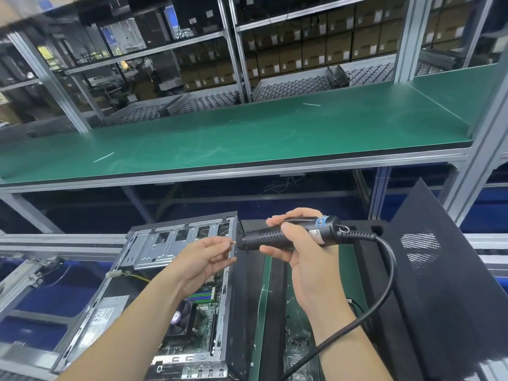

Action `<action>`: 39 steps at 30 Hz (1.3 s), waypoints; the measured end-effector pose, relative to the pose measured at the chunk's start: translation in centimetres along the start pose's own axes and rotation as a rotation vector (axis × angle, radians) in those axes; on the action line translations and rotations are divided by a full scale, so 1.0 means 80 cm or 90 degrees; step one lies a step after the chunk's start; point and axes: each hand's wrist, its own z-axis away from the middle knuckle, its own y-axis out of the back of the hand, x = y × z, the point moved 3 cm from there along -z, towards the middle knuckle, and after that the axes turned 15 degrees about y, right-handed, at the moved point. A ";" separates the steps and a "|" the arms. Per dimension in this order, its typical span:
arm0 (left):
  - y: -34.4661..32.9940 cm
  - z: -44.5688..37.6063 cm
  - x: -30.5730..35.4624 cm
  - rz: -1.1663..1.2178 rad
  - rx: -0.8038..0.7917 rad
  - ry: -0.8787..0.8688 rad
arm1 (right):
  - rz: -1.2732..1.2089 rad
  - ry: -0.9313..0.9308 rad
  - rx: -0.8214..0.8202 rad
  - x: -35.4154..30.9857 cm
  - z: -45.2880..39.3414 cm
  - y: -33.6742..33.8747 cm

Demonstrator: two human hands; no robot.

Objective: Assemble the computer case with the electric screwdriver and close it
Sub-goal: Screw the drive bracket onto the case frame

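My right hand point(299, 259) grips a black electric screwdriver point(291, 232) held level, its tip pointing left, its black cable point(384, 276) looping down to the lower right. My left hand point(204, 257) is at the tip, fingertips pinching something small there, likely a screw. Both hands hover above the open computer case point(154, 273), which lies on its side with the drive cage, motherboard, fan and power supply exposed. The black side panel point(439, 284) with mesh vents leans at the right.
A long green bench top point(247, 133) runs across behind the case, with aluminium frame posts point(475, 149) and shelves of boxes beyond. A green mat strip point(264, 312) and a tray of loose screws point(297, 345) lie right of the case.
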 end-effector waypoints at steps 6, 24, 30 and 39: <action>0.001 -0.003 -0.006 0.072 -0.043 0.008 | -0.009 0.004 0.004 -0.002 -0.001 0.000; -0.002 -0.014 -0.008 0.078 -0.026 0.005 | -0.014 0.019 0.005 -0.005 0.000 -0.004; -0.007 -0.001 0.001 0.034 -0.048 0.021 | -0.032 0.013 0.011 -0.007 -0.003 -0.003; -0.003 0.003 -0.002 0.066 -0.030 0.073 | -0.038 0.001 0.001 -0.006 -0.001 -0.012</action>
